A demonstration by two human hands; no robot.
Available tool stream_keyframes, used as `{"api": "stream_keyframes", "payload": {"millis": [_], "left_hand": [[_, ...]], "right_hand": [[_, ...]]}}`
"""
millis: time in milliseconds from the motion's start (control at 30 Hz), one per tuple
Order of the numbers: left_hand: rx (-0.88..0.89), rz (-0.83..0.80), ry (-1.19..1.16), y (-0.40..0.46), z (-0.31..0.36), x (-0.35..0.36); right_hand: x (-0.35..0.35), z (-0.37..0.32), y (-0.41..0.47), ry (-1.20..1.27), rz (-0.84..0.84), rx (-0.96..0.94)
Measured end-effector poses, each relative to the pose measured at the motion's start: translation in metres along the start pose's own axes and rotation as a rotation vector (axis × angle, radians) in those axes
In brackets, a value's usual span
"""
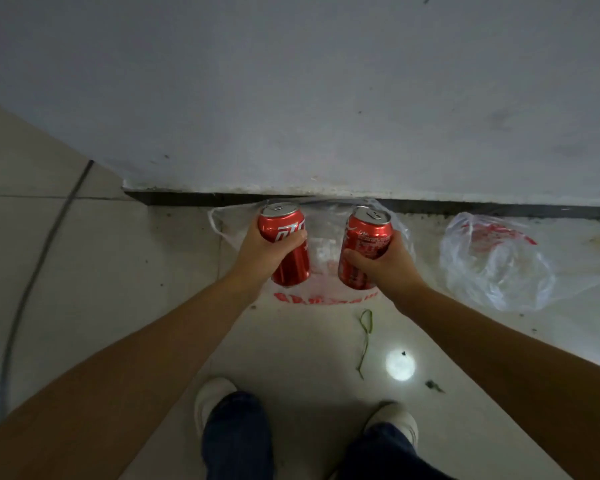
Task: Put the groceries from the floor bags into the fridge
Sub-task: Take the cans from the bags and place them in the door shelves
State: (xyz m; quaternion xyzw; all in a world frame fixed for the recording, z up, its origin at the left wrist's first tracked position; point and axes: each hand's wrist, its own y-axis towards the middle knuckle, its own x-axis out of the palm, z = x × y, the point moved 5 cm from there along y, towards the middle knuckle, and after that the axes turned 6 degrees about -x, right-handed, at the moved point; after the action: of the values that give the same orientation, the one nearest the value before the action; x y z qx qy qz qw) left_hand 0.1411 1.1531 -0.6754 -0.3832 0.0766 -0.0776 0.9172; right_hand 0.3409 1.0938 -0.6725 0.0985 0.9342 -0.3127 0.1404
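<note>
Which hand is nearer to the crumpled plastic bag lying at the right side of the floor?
The right hand. It holds a red can just left of the crumpled bag. The left hand, holding the other can, is farther left, beyond the right hand.

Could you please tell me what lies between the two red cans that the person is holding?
In the head view, only the flattened clear plastic bag on the floor shows between the left can and the right can.

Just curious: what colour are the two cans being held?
Red with white lettering and silver tops, on both the left can and right can; head view.
</note>
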Motion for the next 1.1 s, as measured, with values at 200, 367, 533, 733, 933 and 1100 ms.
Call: {"api": "stream_keyframes", "payload": {"millis": [200, 367, 533, 733, 933, 1100], "left_hand": [[-0.051, 0.026, 0.007, -0.123, 0.071, -0.005], [-0.054, 0.014, 0.032, -0.232, 0.159, 0.004], [0.026, -0.041, 0.175, -0.322, 0.238, 0.023], [0.167, -0.203, 0.344, -0.399, 0.304, 0.059], [0.299, -0.473, 0.505, -0.487, 0.316, 0.151], [0.4, -0.814, 0.669, -0.589, 0.289, 0.241]], "right_hand": [[-0.06, -0.094, -0.093, 0.012, -0.028, 0.032], [-0.106, -0.19, -0.174, 0.051, -0.027, 0.009], [-0.151, -0.256, -0.258, 0.099, 0.041, -0.009], [-0.216, -0.292, -0.362, 0.193, 0.263, -0.051], [-0.273, -0.276, -0.484, 0.302, 0.535, -0.047], [-0.314, -0.218, -0.609, 0.383, 0.875, 0.057]]}}
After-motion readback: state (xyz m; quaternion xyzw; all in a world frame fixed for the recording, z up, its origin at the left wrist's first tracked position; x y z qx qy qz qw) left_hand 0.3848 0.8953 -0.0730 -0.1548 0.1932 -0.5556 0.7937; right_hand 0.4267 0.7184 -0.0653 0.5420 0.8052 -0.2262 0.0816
